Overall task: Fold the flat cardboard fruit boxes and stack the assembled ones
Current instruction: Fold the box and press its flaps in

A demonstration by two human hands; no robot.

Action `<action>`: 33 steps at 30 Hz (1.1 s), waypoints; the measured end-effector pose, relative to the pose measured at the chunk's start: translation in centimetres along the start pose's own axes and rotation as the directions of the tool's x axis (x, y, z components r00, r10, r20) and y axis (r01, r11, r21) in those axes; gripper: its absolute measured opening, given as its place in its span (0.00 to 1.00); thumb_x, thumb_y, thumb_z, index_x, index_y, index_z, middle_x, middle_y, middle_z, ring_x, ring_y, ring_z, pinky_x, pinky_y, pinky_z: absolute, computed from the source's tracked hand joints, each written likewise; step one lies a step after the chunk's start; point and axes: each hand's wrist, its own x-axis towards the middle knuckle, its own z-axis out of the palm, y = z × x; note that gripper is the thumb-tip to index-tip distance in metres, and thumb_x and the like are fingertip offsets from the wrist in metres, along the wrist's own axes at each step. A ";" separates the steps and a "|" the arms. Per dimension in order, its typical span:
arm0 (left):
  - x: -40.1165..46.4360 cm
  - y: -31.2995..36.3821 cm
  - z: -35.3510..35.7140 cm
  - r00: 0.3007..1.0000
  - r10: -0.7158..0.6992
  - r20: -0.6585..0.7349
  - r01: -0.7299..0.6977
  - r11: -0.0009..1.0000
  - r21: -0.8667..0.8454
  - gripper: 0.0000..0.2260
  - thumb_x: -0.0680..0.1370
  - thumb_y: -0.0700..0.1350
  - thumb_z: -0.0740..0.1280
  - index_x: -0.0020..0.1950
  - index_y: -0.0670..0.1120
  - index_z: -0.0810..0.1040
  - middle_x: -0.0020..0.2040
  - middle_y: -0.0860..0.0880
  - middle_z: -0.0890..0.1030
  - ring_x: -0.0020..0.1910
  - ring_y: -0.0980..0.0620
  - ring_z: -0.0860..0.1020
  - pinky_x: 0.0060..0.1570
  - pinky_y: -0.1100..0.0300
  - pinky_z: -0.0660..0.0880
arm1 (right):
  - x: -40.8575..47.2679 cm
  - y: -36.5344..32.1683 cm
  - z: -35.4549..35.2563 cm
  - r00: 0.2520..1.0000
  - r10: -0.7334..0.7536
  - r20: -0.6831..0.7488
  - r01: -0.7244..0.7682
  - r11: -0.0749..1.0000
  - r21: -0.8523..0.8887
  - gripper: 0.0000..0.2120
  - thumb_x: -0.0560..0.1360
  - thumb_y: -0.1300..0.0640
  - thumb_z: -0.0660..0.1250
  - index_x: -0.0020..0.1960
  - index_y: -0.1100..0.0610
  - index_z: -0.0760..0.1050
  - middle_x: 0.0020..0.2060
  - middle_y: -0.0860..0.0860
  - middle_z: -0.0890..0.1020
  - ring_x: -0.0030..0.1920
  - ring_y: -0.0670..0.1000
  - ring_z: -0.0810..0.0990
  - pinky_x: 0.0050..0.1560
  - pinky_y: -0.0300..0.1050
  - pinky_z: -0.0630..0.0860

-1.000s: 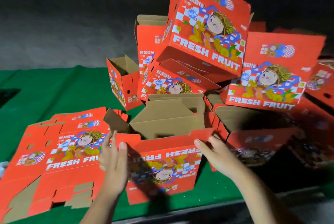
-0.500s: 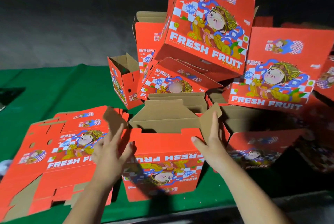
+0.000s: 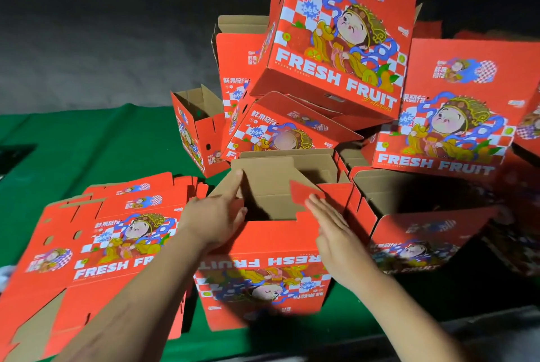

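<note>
A red "FRESH FRUIT" box (image 3: 263, 282) stands in front of me on the green table, its print upside down and its top open. My left hand (image 3: 214, 215) presses the brown left flap (image 3: 225, 186) inward with straight fingers. My right hand (image 3: 333, 233) lies flat against the red right flap (image 3: 304, 193), pushing it over the opening. A stack of flat red blanks (image 3: 96, 244) lies to the left. Behind, several assembled boxes form a loose pile (image 3: 339, 48).
The green table cover (image 3: 87, 145) runs to the left and back. An open box (image 3: 195, 127) stands at the pile's left. More open boxes (image 3: 415, 230) crowd the right side. The table's dark front edge (image 3: 409, 329) is close to me.
Both hands rose from the box's front wall to its side flaps. The left and right flaps have swung inward over the opening.
</note>
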 end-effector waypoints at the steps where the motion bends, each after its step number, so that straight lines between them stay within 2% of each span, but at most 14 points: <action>1: 0.7 0.2 0.2 0.994 -0.096 0.043 0.097 0.995 -0.016 0.34 0.81 0.62 0.57 0.80 0.67 0.39 0.68 0.49 0.80 0.58 0.42 0.82 0.63 0.46 0.72 | -0.2 0.3 0.0 1.000 -0.004 0.004 0.003 0.999 0.043 0.30 0.82 0.66 0.59 0.82 0.51 0.61 0.80 0.37 0.57 0.80 0.37 0.51 0.80 0.36 0.49; 3: 1.6 0.6 0.7 0.963 -0.259 0.077 0.264 0.963 -0.062 0.34 0.80 0.65 0.57 0.78 0.71 0.38 0.69 0.46 0.78 0.63 0.42 0.78 0.65 0.44 0.67 | -0.6 0.8 -0.1 0.999 -0.022 0.025 0.020 0.998 0.056 0.23 0.83 0.60 0.63 0.78 0.52 0.69 0.78 0.39 0.64 0.80 0.39 0.55 0.79 0.37 0.52; 6: 1.1 0.8 1.8 0.961 -0.272 -0.043 0.268 0.960 -0.083 0.33 0.77 0.74 0.53 0.80 0.71 0.46 0.74 0.44 0.64 0.71 0.38 0.65 0.69 0.41 0.60 | 0.9 0.5 -0.6 0.994 0.108 -0.006 -0.107 0.991 0.086 0.14 0.83 0.53 0.64 0.67 0.50 0.80 0.68 0.44 0.76 0.73 0.48 0.68 0.74 0.43 0.62; 8: 1.1 0.0 2.1 0.953 -0.261 -0.155 0.196 0.919 -0.342 0.26 0.77 0.74 0.51 0.74 0.71 0.62 0.76 0.52 0.63 0.75 0.43 0.61 0.72 0.41 0.56 | 3.1 -0.7 -0.9 0.942 0.328 -0.068 -0.303 0.921 0.247 0.14 0.84 0.47 0.60 0.66 0.47 0.78 0.63 0.48 0.74 0.70 0.54 0.69 0.69 0.46 0.63; 10: 0.9 -0.8 1.9 0.951 -0.284 -0.120 0.161 0.790 -0.592 0.23 0.76 0.73 0.51 0.58 0.63 0.78 0.65 0.54 0.75 0.69 0.47 0.70 0.68 0.46 0.62 | 5.0 -1.8 -0.7 0.848 0.530 0.024 -0.507 0.797 0.329 0.23 0.81 0.34 0.57 0.74 0.38 0.67 0.71 0.50 0.63 0.76 0.56 0.59 0.74 0.53 0.57; 12: 0.5 -1.3 1.7 0.950 -0.279 -0.142 0.122 0.747 -0.654 0.23 0.75 0.72 0.59 0.49 0.54 0.77 0.53 0.50 0.78 0.58 0.44 0.77 0.59 0.49 0.72 | 6.1 -2.3 -0.1 0.811 0.571 0.128 -0.585 0.790 0.185 0.29 0.76 0.26 0.55 0.75 0.34 0.62 0.74 0.48 0.56 0.77 0.59 0.53 0.76 0.60 0.55; 14: 0.2 -1.2 1.5 0.942 -0.302 -0.144 0.132 0.730 -0.671 0.25 0.72 0.70 0.69 0.54 0.51 0.70 0.51 0.47 0.79 0.53 0.41 0.78 0.55 0.46 0.75 | 6.5 -2.8 0.0 0.801 0.575 0.166 -0.593 0.800 0.093 0.30 0.73 0.22 0.54 0.68 0.36 0.64 0.69 0.50 0.60 0.73 0.61 0.60 0.73 0.61 0.61; 17: -0.1 -1.1 0.9 0.936 -0.351 -0.018 0.197 0.566 -0.801 0.29 0.70 0.79 0.60 0.55 0.56 0.72 0.52 0.50 0.82 0.58 0.42 0.78 0.63 0.45 0.73 | 6.5 -2.8 -0.9 0.766 0.590 0.254 -0.627 0.773 0.097 0.36 0.66 0.15 0.49 0.64 0.35 0.61 0.65 0.48 0.59 0.71 0.61 0.65 0.67 0.61 0.64; 19: -0.2 -1.2 0.9 0.930 -0.360 0.069 0.283 0.586 -0.759 0.35 0.66 0.83 0.60 0.57 0.56 0.77 0.55 0.50 0.80 0.64 0.42 0.75 0.65 0.43 0.72 | 6.3 -2.5 -1.7 0.727 0.614 0.306 -0.674 0.723 0.151 0.45 0.61 0.12 0.49 0.72 0.32 0.60 0.73 0.47 0.57 0.78 0.60 0.57 0.72 0.63 0.59; 20: -0.3 -1.1 1.0 0.926 -0.366 0.093 0.331 0.667 -0.667 0.37 0.64 0.81 0.65 0.63 0.57 0.76 0.61 0.48 0.76 0.68 0.40 0.71 0.67 0.41 0.71 | 6.1 -2.4 -1.9 0.724 0.612 0.318 -0.676 0.721 0.152 0.46 0.59 0.12 0.52 0.72 0.33 0.60 0.73 0.47 0.58 0.78 0.59 0.57 0.72 0.61 0.59; 23: -0.5 -0.4 1.0 0.913 -0.380 0.146 0.404 0.800 -0.443 0.49 0.65 0.72 0.75 0.80 0.55 0.61 0.76 0.42 0.57 0.72 0.35 0.69 0.73 0.41 0.68 | 5.2 -2.7 -1.3 0.784 0.561 0.268 -0.575 0.818 -0.029 0.41 0.63 0.24 0.71 0.68 0.37 0.58 0.60 0.48 0.59 0.68 0.58 0.69 0.66 0.53 0.70; 26: -0.8 0.5 0.6 0.909 -0.371 0.193 0.417 0.834 -0.362 0.44 0.67 0.70 0.75 0.76 0.52 0.64 0.69 0.41 0.65 0.64 0.34 0.76 0.65 0.41 0.75 | 4.5 -3.1 -0.4 0.792 0.585 0.176 -0.564 0.811 -0.155 0.53 0.64 0.30 0.77 0.78 0.40 0.49 0.66 0.52 0.56 0.66 0.61 0.73 0.62 0.55 0.76; 30: -3.1 1.8 0.7 0.913 -0.387 0.132 0.408 0.884 -0.229 0.41 0.66 0.71 0.76 0.68 0.50 0.64 0.63 0.41 0.66 0.61 0.32 0.76 0.60 0.40 0.76 | 3.0 -3.8 0.1 0.811 0.580 0.075 -0.525 0.778 -0.344 0.50 0.63 0.30 0.77 0.74 0.42 0.54 0.62 0.53 0.57 0.60 0.62 0.77 0.47 0.52 0.72; 33: -4.2 2.0 0.7 0.920 -0.380 0.100 0.393 0.893 -0.221 0.41 0.65 0.71 0.76 0.67 0.49 0.64 0.64 0.40 0.66 0.62 0.31 0.76 0.60 0.39 0.75 | 2.1 -4.1 0.5 0.826 0.563 0.027 -0.509 0.765 -0.395 0.50 0.63 0.29 0.77 0.74 0.43 0.54 0.63 0.53 0.57 0.58 0.61 0.78 0.46 0.51 0.71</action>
